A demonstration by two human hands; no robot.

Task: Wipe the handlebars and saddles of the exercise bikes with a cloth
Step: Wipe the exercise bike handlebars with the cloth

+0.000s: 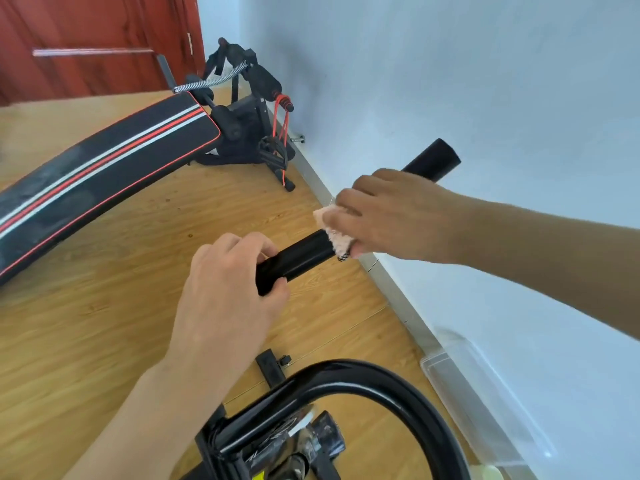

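Here the black handlebar [298, 256] is gripped at its near end by left hand [225, 289], fingers curled round it. Further along, pink cloth [332, 230] is pressed on bar by right hand [391, 216], fingers clenched over cloth, forearm stretched in from right.

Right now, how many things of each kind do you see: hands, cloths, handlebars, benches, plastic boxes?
hands: 2 (left hand, right hand)
cloth: 1
handlebar: 1
bench: 1
box: 1
total: 6
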